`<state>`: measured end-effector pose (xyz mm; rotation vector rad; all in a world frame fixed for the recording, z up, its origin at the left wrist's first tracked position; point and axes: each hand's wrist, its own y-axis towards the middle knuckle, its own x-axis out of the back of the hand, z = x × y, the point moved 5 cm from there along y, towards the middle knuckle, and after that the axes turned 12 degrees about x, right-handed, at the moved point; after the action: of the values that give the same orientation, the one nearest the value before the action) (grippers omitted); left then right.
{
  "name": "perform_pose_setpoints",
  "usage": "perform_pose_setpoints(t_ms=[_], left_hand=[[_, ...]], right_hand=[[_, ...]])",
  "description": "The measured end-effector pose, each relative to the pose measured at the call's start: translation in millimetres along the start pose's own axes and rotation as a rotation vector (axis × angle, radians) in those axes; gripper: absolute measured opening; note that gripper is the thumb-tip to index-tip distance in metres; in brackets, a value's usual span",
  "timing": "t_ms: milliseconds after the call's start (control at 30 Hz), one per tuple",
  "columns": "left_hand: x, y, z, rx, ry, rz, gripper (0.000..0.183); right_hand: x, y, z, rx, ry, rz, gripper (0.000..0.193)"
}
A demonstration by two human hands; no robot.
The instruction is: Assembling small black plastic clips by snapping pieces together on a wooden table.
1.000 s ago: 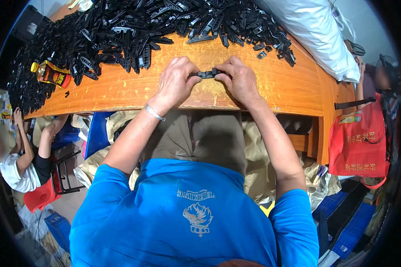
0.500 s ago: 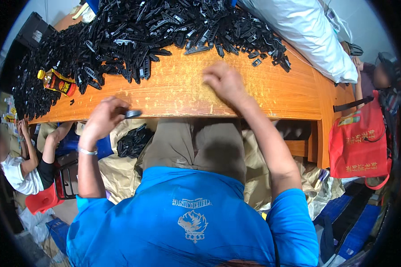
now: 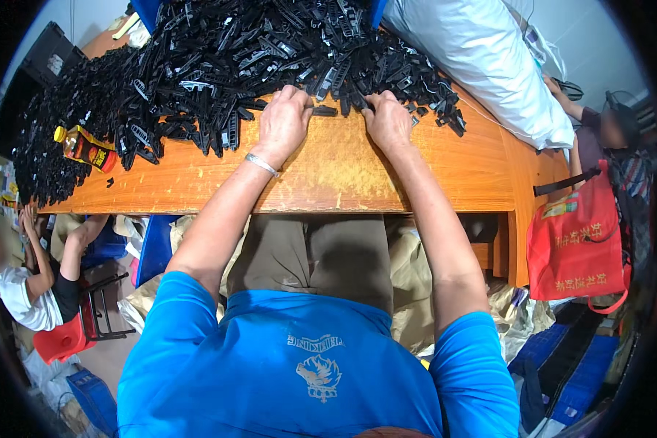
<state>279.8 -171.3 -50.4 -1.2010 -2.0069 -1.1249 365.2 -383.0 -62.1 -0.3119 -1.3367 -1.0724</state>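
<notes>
A large heap of small black plastic parts [image 3: 219, 55], many ribbed and slotted, covers the far side of the wooden table [image 3: 328, 175]. My left hand [image 3: 283, 125], with a bracelet at its wrist, is at the heap's near edge. Its closed fingers hold a long, narrow black plastic part [image 3: 323, 111] that points right. Across a small gap, my right hand [image 3: 389, 123] is also at the edge of the heap. Its thumb and fingers close on a slim black plastic part [image 3: 359, 102], partly hidden by the fingers.
A yellow-capped bottle [image 3: 85, 148] lies against the heap at left. A big white sack [image 3: 482, 66] rests on the table at right, above a hanging red bag [image 3: 577, 233]. Other people sit at far left [image 3: 33, 285] and far right [image 3: 613, 131].
My left hand has moved from the table's front edge up and right to the heap, still with a black part. My right hand has shifted slightly right and closed on a part.
</notes>
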Motion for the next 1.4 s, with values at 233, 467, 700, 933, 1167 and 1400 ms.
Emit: perform_pose_setpoints(t_ms=[233,467,700,933,1167,1400], left_hand=[[16,-41,-6,-0.136,-0.095,-0.061,0.024],[29,-73,-21,-0.169,-0.095,0.015,0.019],[34,-91,-41,-0.083,-0.171,0.197,0.029],[33,-59,-48,-0.318,0.094,0.257,0.039],[41,-71,-38,-0.317,-0.045,0.151,0.034],[30,-96,-52,0.049,-0.078,0.052,0.038]], right_hand=[[12,-9,-3,0.069,0.117,0.034,0.035],[56,-41,-53,0.037,-0.064,-0.006,0.025],[55,-50,-45,0.091,-0.024,0.133,0.029],[58,-65,-13,0.241,-0.038,0.223,0.021],[64,-81,44,0.234,0.373,-0.092,0.025],[46,-104,47,0.146,0.317,-0.070,0.020]])
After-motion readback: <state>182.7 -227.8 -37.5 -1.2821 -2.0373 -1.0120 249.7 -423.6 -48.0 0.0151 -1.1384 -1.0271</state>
